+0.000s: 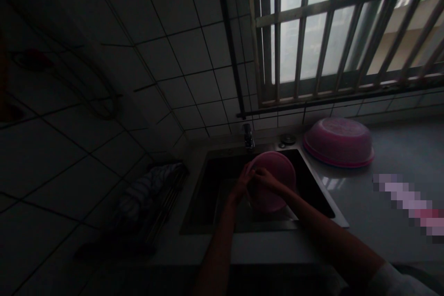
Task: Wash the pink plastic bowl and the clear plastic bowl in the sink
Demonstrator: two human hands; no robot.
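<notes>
A round pink basin (282,173) is tilted over the sink (204,203), its open side facing me. My left hand (243,180) grips the basin's left rim, with the fingers on the outside and partly hidden. At the inner side of that same rim, close by the left hand, is my right hand (265,178) with its fingers bent together. Whether the right fingers pinch the rim or some small thing is too dark to make out. The faucet (248,138) stands behind the basin at the back edge of the sink.
A larger pink basin (338,141) lies upside down on the counter (354,194) to the right. A dark round drain cover (287,139) sits behind the sink. Left of it is a striped cloth (145,189) on a dark rack. Tiled walls and a barred window rise behind.
</notes>
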